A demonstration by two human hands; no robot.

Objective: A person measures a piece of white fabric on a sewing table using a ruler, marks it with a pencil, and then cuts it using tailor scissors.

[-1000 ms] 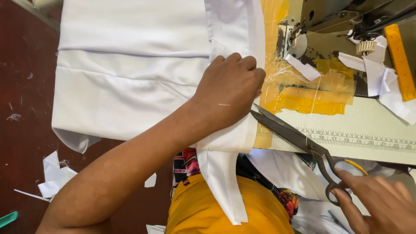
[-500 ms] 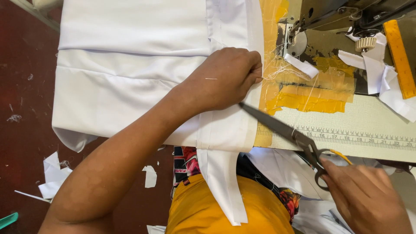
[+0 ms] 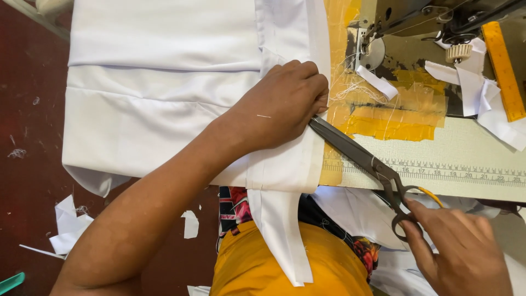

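The left hand (image 3: pixel 282 104) is lying knuckles-up on the white fabric (image 3: pixel 164 93), its fingers (image 3: pixel 307 74) curled together and pressing down on the folded edge strip where it is running along the right side of the cloth. The fabric is spreading flat over the left part of the counter (image 3: pixel 471 145), with its lower corner hanging over the near edge and a narrow white band (image 3: pixel 279 235) trailing down onto the person's orange lap.

The right hand (image 3: pixel 466 252) is gripping the scissors (image 3: pixel 364 159) by the loops, fingers clamped through and around the handles at the counter's near edge. The dark blades are lying close together, pointing up and left, their tip meeting the fabric edge just under the left hand's fingertips.

Beneath the blades, yellow tape patches (image 3: pixel 383 118) are covering the counter surface, and a printed ruler strip (image 3: pixel 449 172) is running along the near edge. The sewing machine (image 3: pixel 416 27) is standing at the top right, with white cloth scraps (image 3: pixel 482 93) and an orange ruler (image 3: pixel 504 68) beside it. Loose white offcuts (image 3: pixel 68 227) are lying on the dark red floor (image 3: pixel 27 164) at the left. No container is showing in this view.
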